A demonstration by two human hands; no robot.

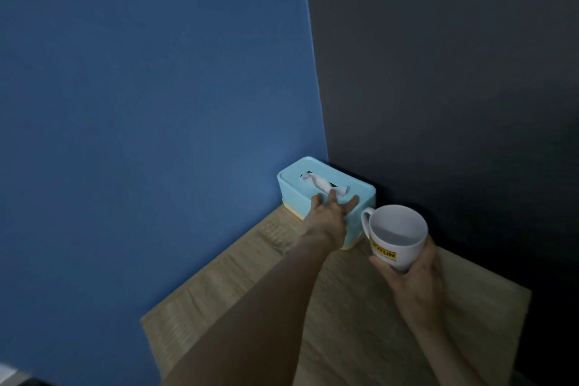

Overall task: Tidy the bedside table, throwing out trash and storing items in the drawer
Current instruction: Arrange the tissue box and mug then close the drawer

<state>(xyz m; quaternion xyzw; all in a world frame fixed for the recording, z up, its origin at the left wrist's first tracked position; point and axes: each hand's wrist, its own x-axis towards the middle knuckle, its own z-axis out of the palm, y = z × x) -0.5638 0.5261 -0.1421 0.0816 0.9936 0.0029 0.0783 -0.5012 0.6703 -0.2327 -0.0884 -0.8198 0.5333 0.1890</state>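
Note:
A light blue tissue box with a white tissue sticking out of its slot stands in the far corner of the wooden bedside table. My left hand rests against the box's near side, fingers spread over its top edge. My right hand holds a white mug with a yellow label, upright and lifted just right of the box. The mug looks empty inside.
A blue wall runs along the table's left side and a dark wall along its back right. The table's right edge drops off into shadow.

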